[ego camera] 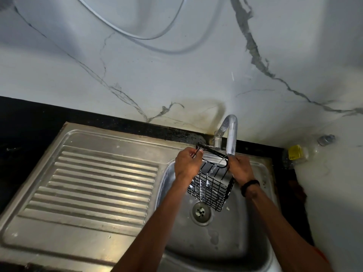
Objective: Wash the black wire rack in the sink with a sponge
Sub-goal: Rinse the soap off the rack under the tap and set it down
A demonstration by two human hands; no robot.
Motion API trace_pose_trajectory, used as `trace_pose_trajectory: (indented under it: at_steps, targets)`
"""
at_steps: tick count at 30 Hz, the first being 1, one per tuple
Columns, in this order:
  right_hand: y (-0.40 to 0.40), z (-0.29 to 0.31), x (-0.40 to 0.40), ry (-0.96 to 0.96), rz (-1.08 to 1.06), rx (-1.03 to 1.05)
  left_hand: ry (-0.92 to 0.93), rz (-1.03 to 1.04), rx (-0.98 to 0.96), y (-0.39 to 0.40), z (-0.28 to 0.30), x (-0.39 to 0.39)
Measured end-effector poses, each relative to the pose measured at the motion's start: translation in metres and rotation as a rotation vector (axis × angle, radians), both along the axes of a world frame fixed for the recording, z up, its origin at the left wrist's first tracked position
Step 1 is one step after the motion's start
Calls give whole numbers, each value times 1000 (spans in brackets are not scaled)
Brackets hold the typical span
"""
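Hands, left hand (186, 163) and right hand (240, 169), are pinching black wire rack (211, 190) hooks under running tap (229, 134); wet, soapy wire risking slip into sink (261, 193).

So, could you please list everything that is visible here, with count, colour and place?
wire rack: one, black, held over the sink basin under the running tap
sink: one, steel, basin on the right
draining board: one, steel, ridged, left of the basin
tap: one, chrome, behind the basin
drain: one, metal, basin floor
bottle: one, clear with yellow label, lying in the right corner
wristband: one, black, right wrist
left hand: grips the rack
right hand: grips the rack
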State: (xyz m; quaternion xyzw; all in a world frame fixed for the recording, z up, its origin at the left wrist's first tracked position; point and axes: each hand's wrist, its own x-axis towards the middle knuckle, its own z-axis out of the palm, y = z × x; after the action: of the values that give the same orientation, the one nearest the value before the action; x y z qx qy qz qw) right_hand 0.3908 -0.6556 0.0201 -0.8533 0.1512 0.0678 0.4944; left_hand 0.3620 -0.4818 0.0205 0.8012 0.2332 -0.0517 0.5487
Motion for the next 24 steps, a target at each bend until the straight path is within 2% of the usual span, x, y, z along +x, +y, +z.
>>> trace_pose_trajectory:
  at_steps: [5,13,18,24]
  targets:
    - [0,21,-12,68,114,195,-14,-16,23,-6,4,11]
    - [-2,34,-17,132,230,292,-64,0,-2,-7,5,14]
    - [3,32,-18,161,255,353,-94,-10,53,-2,6,16]
    - [7,40,-10,216,263,212,-93,-61,135,2,4,21]
